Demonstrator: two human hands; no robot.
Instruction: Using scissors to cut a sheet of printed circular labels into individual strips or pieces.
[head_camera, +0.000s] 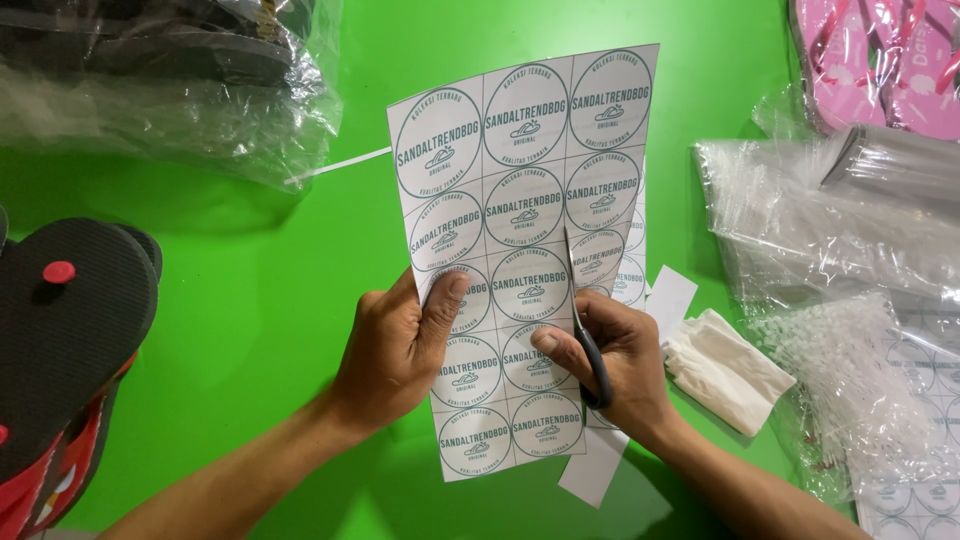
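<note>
My left hand (400, 345) pinches the lower left of a white sheet of round printed stickers (520, 200), thumb on its front, holding it up over the green surface. My right hand (615, 365) grips black-handled scissors (588, 330). The blades point upward along the sheet's right edge, between the middle and right columns of stickers. More sticker pieces (630, 270) lie just behind the sheet on its right.
Black and red sandal soles (65, 330) are stacked at the left. A clear bag with dark sandals (160, 80) lies top left. At right are clear plastic bags (830, 230), pink sandals (880, 60), a folded white tissue (725, 365) and paper offcuts (595, 470).
</note>
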